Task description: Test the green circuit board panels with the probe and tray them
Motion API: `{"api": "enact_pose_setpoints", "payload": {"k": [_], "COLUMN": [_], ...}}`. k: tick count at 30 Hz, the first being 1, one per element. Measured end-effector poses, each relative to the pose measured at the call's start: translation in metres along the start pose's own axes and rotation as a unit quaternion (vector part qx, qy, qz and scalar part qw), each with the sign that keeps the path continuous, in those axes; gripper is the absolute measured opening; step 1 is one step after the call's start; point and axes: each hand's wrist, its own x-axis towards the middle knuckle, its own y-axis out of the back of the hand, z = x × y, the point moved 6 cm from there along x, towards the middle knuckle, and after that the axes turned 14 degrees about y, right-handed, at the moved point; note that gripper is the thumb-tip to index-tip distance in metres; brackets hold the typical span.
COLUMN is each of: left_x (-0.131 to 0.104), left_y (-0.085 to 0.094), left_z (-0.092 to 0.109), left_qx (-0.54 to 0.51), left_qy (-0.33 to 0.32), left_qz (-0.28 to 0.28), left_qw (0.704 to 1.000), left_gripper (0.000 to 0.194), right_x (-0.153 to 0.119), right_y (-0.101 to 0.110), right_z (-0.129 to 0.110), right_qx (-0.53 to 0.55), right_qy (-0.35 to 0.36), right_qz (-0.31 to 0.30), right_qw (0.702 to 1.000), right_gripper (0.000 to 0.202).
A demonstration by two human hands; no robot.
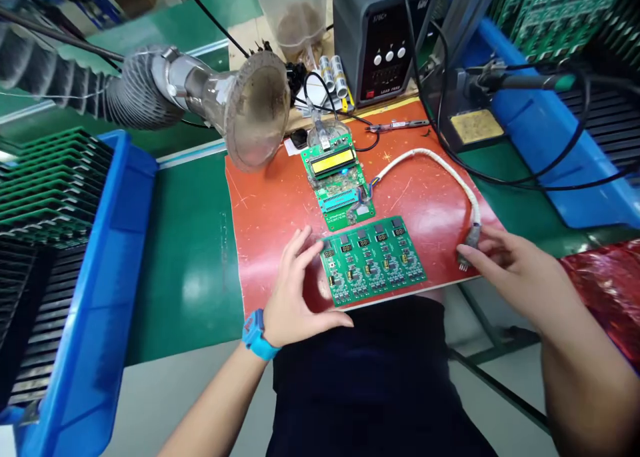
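My left hand (pixel 300 287), with a blue watch at the wrist, is at the left edge of a green circuit board panel (pixel 373 262). Its fingers are spread around that edge; the fingertips seem to touch the upper left corner. The panel bears several small digit displays in a row and lies flat on a red mat (pixel 273 223). On the right, my right hand (pixel 505 263) pinches a pin connector (pixel 469 247), its pins pointing down. From it a white sleeved cable (pixel 447 167) curves back to a green programmer board (pixel 337 183) with a yellow screen and a blue socket.
Blue bins with circuit boards stand left (pixel 103 297) and right (pixel 535 137). A fume extraction funnel (pixel 257 110) hangs over the mat's back left. Behind are a soldering station (pixel 385 43) and tweezers (pixel 397 126). Black cables loop at the right. Red wrapping (pixel 607 293) lies at the right edge.
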Motion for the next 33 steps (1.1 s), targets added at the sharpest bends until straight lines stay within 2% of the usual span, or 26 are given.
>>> {"api": "enact_pose_setpoints", "payload": {"k": [3, 7, 10, 13, 16, 21, 26, 33], "left_x": [-0.002, 0.002, 0.002, 0.002, 0.002, 0.002, 0.002, 0.003], "left_y": [-0.009, -0.012, -0.012, -0.012, -0.012, -0.011, -0.011, -0.012], "left_z": [-0.003, -0.005, -0.004, -0.003, -0.003, -0.002, -0.002, -0.002], "left_qx": [0.011, 0.025, 0.025, 0.032, 0.043, 0.042, 0.035, 0.025], "left_qy": [-0.012, -0.018, -0.027, -0.03, -0.027, -0.038, -0.034, -0.039], "left_qz": [-0.005, -0.001, -0.002, -0.002, -0.004, 0.003, -0.002, -0.001], "left_qw": [1.0, 1.0, 0.999, 0.999, 0.999, 0.998, 0.999, 0.999], "left_gripper": [0.124, 0.12, 0.111, 0.107, 0.104, 0.103, 0.103, 0.103], "right_x": [0.006, 0.008, 0.008, 0.005, 0.0, -0.011, -0.015, -0.018], "right_y": [-0.011, -0.02, -0.022, -0.027, -0.033, -0.037, -0.035, -0.032], "right_z": [0.009, -0.012, -0.033, -0.049, -0.058, -0.069, -0.077, -0.084], "right_qx": [0.109, 0.306, 0.402, 0.446, 0.448, 0.384, 0.291, 0.274], "right_qy": [-0.062, -0.103, -0.111, -0.082, -0.03, 0.036, 0.06, 0.082], "right_qz": [-0.046, -0.089, -0.061, -0.033, -0.009, 0.045, 0.068, 0.071], "right_qw": [0.991, 0.942, 0.907, 0.891, 0.893, 0.921, 0.952, 0.956], "right_gripper": [0.054, 0.041, 0.038, 0.04, 0.035, 0.031, 0.024, 0.023]}}
